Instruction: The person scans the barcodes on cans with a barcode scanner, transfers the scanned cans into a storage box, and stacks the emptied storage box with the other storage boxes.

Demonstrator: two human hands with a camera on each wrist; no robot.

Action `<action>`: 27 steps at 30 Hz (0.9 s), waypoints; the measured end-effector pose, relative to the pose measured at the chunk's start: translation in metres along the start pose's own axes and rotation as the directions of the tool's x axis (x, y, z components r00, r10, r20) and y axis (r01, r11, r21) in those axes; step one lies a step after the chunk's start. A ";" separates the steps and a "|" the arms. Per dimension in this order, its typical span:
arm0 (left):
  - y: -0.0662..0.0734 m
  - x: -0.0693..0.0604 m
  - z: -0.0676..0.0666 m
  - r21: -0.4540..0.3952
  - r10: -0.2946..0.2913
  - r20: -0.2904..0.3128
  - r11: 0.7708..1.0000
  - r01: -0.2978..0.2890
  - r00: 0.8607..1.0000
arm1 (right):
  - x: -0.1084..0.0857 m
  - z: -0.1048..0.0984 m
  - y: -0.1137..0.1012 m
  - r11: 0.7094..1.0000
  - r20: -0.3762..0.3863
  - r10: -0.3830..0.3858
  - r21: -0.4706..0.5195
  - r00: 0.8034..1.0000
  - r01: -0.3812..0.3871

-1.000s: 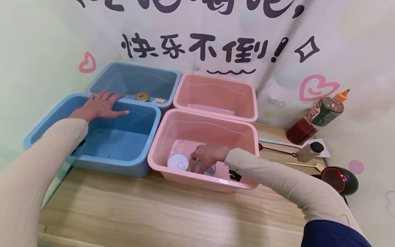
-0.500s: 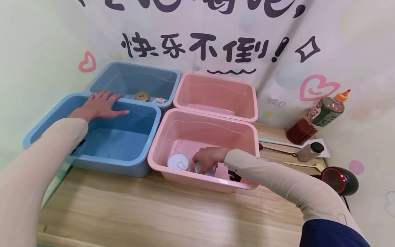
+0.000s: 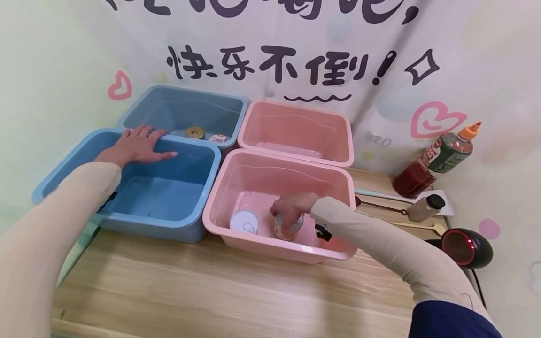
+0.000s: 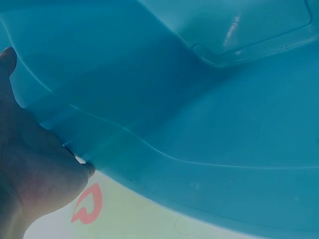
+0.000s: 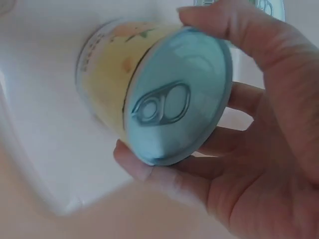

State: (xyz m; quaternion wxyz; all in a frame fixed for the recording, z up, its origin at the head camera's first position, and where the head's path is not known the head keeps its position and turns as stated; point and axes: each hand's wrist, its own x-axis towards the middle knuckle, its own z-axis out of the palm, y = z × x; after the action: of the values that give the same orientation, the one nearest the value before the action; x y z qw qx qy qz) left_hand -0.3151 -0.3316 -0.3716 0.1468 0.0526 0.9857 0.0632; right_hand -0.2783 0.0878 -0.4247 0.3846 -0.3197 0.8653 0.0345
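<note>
My right hand (image 3: pixel 293 206) is inside the front pink bin (image 3: pixel 276 157), its fingers and thumb curled round a pull-tab can (image 3: pixel 287 230). In the right wrist view the can (image 5: pixel 174 99) has a pale yellow printed side and a ring-pull lid, and it looks tilted. Left of it in the bin stands a second ring-pull can (image 3: pixel 244 221), apart from the hand. My left hand (image 3: pixel 137 145) rests with spread fingers on the back rim of the front blue bin (image 3: pixel 154 218). In the left wrist view the left hand (image 4: pixel 40 164) lies along that blue rim.
A rear blue bin (image 3: pixel 203 96) holds a gold-lidded can (image 3: pixel 195 132) and a white patterned lid (image 3: pixel 218 138). Behind stands a rear pink bin (image 3: pixel 296 109). On the right are a sauce bottle (image 3: pixel 450 152), a black-capped shaker (image 3: pixel 426 207), long-handled utensils (image 3: pixel 376 205) and a black device (image 3: pixel 471 246).
My right hand has risen a little and shifted right with the can, whose printed side now shows in the head view. My left hand has stayed in place.
</note>
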 end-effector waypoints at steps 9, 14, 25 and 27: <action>-0.001 0.001 -0.001 0.006 0.007 -0.005 1.000 -0.007 1.000 | -0.002 0.005 -0.003 0.997 -0.023 0.007 -0.070 1.000 -0.009; 0.000 0.002 0.001 0.008 0.012 -0.005 1.000 -0.012 1.000 | -0.001 0.008 -0.002 0.997 -0.027 -0.001 -0.082 1.000 -0.001; 0.000 0.003 0.001 -0.001 0.014 -0.007 1.000 -0.014 1.000 | -0.029 -0.023 0.013 0.996 -0.104 -0.081 -0.034 0.991 0.078; -0.001 0.003 0.001 -0.004 0.014 -0.006 1.000 -0.014 1.000 | -0.041 -0.032 0.012 0.994 -0.137 -0.103 -0.037 0.985 0.099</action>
State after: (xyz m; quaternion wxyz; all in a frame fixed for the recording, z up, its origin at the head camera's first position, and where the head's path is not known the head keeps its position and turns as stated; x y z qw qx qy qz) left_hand -0.3174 -0.3316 -0.3737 0.1433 0.0592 0.9857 0.0663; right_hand -0.2855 0.1097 -0.3759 0.3200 -0.3704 0.8720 0.0057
